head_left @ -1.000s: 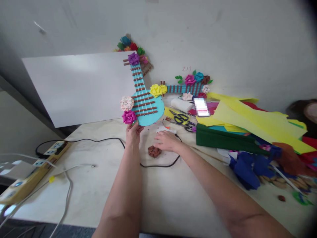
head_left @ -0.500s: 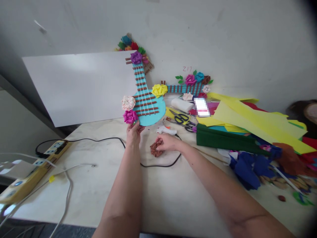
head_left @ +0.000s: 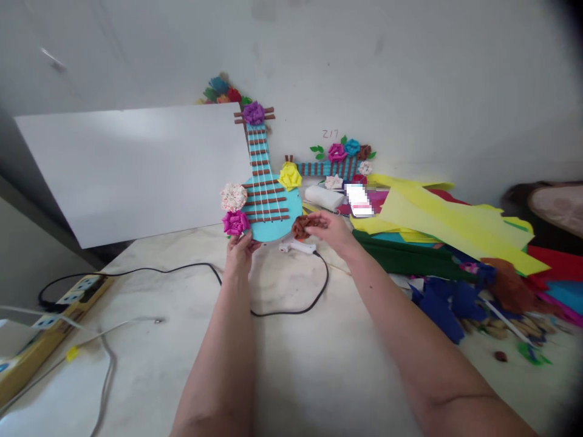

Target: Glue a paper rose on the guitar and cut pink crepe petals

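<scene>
Upright in my left hand (head_left: 240,252) is a light-blue craft guitar (head_left: 268,227) with brown stick frets and white strings; my fingers grip its bottom edge. A purple flower (head_left: 254,113) sits at its head, a yellow flower (head_left: 290,176) on its right side, and a white speckled flower (head_left: 234,197) above a magenta flower (head_left: 235,223) on its left. My right hand (head_left: 330,230) pinches a brown paper flower (head_left: 300,227) beside the guitar's lower right edge; whether they touch I cannot tell. Just below lies a white glue gun (head_left: 297,246).
A white board (head_left: 136,170) leans on the wall at left. A power strip (head_left: 54,325) with cables lies at the left edge. To the right are yellow paper sheets (head_left: 437,218), a phone (head_left: 359,200), dark green paper (head_left: 410,255) and blue scraps (head_left: 437,309). Another decorated guitar (head_left: 319,169) stands behind.
My right hand has lifted the brown flower from the table up to the guitar's lower right edge. The guitar has turned slightly more upright, and the view has shifted a little.
</scene>
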A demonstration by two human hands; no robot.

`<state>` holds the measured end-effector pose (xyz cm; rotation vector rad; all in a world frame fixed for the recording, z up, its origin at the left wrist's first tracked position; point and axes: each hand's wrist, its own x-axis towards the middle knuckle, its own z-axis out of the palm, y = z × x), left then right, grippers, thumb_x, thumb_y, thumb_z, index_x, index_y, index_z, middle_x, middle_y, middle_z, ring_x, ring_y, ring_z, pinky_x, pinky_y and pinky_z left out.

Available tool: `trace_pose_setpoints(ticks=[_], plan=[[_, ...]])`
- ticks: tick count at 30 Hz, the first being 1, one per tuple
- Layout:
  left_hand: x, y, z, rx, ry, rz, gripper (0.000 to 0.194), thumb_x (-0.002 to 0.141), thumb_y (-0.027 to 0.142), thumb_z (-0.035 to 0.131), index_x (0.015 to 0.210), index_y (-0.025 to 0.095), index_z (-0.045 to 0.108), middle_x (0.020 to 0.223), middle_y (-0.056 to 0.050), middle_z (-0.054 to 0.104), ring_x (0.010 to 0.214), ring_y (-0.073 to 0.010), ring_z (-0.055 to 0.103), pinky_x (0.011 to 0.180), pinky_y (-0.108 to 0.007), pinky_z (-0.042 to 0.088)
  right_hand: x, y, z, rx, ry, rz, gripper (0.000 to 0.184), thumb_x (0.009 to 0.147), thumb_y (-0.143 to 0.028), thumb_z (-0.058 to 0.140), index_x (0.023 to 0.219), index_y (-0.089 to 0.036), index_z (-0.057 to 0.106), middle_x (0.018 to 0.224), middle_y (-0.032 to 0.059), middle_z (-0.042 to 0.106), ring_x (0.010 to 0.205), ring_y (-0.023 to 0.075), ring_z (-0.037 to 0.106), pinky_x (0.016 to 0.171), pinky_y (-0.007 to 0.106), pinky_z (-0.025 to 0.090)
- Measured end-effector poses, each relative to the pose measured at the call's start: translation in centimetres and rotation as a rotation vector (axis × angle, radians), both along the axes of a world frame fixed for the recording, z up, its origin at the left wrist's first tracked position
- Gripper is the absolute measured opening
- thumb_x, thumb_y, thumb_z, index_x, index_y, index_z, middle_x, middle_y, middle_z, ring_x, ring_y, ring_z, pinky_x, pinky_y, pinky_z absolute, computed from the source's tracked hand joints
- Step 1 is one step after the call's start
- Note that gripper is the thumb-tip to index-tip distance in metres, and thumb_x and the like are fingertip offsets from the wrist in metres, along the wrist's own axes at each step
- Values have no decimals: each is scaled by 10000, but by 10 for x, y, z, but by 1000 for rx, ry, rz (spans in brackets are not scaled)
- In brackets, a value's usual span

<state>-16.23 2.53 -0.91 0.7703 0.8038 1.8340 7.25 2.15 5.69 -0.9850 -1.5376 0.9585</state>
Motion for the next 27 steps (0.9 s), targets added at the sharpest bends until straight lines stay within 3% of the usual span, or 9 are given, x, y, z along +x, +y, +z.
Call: trace_pose_setpoints(ticks=[3, 8, 17, 21, 27], plan=[[2, 1, 0, -22, 6, -3, 369, 490, 242, 784, 804, 171, 604, 540, 45, 600, 474, -106, 584, 512, -238, 505, 11, 7, 3, 66, 62, -109, 311, 626, -234, 660, 925, -152, 633, 865, 38, 675, 800, 163, 618, 754, 343, 511], [5, 2, -1, -33, 34, -33, 357, 481, 245, 795, 775, 161, 611, 542, 36, 603, 461, -104, 573, 488, -233, 498, 22, 15, 2, 184, 93, -104, 313, 685, -249, 608, 986, -168, 643, 944, 38, 671, 865, 162, 613, 823, 350, 498], [7, 0, -2, -19, 84, -83, 347, 505, 250, 793, 795, 168, 621, 537, 29, 596, 471, -111, 576, 483, -230, 494, 28, 22, -3, 152, 53, -181, 418, 699, -270, 595, 1104, -168, 605, 978, 58, 657, 897, 184, 609, 828, 369, 495], [6, 1, -3, -10, 93, -82, 327, 518, 248, 784, 791, 167, 623, 524, 28, 589, 466, -114, 572, 488, -239, 497, 30, 27, -8, 157, 46, -228, 360, 701, -287, 580, 1042, -188, 639, 963, 44, 666, 900, 192, 605, 832, 387, 486], [6, 2, -4, -9, 86, -84, 323, 520, 245, 784, 792, 168, 627, 528, 27, 592, 465, -115, 568, 483, -247, 502, 26, 25, -5, 68, 110, -305, 302, 647, -318, 603, 908, -168, 633, 815, 21, 655, 749, 162, 601, 698, 317, 507]])
